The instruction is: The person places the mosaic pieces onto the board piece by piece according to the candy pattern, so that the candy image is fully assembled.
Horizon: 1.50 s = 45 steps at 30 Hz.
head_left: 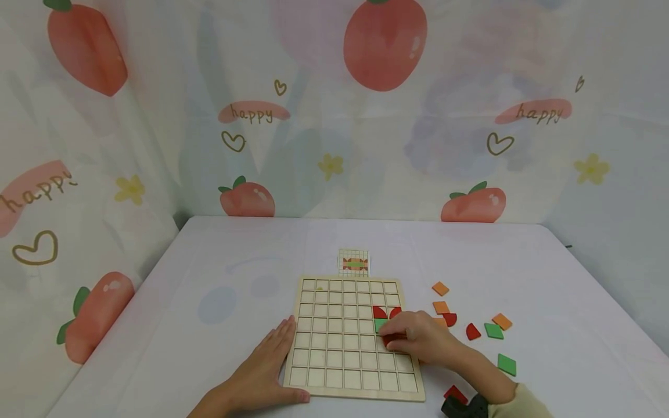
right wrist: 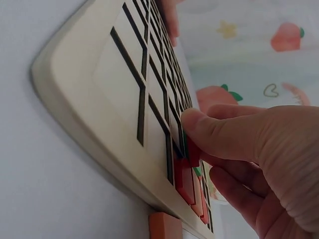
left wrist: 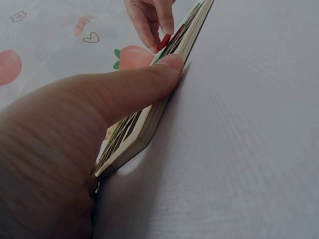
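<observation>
Against the gridded board (head_left: 334, 342) rests the left hand (head_left: 263, 363), straight-fingered — right hand (head_left: 424, 338) pinching a red piece (right wrist: 193, 153).

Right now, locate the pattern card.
In the head view, the pattern card lies by the far edge of the grid board, left of the orange tiles.

Backdrop (head_left: 366, 139) (fruit-printed); white table (head_left: 157, 342)

The board (head_left: 334, 342) lies on the table (head_left: 157, 348), a card (head_left: 353, 263) behind it, loose tiles (head_left: 493, 331) to its right.
</observation>
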Motion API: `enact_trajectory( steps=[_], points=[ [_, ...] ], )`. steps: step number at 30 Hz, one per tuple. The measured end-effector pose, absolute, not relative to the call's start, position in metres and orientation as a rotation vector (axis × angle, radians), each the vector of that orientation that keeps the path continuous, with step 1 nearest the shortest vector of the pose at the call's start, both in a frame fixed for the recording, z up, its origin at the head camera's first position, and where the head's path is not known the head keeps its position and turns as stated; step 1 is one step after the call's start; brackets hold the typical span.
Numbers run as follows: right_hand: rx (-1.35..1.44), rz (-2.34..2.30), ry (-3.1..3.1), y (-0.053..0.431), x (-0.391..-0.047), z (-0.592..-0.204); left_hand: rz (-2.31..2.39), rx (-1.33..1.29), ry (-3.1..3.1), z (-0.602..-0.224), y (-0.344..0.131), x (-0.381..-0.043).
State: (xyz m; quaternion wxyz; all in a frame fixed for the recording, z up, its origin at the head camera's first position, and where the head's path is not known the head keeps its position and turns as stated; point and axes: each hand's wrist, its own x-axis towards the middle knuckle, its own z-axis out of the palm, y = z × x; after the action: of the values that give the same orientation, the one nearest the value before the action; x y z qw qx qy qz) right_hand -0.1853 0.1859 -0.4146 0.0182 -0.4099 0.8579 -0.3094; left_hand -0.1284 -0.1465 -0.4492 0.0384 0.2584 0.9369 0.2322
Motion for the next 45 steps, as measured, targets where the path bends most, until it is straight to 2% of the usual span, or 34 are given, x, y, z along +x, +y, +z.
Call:
enact_trajectory(
  steps=[7,45],
  points=[
    [-1.307,-0.985,2.637,0.183,-0.1839,-0.4161,0.703,0.807,2.885,-0.4477,-0.1461,-0.1286],
    [-1.119,-1.097,2.626,0.1775,-0.1804,-0.4191,0.7,0.797,2.874,-0.4484,-0.1462,-0.129]
  ],
)
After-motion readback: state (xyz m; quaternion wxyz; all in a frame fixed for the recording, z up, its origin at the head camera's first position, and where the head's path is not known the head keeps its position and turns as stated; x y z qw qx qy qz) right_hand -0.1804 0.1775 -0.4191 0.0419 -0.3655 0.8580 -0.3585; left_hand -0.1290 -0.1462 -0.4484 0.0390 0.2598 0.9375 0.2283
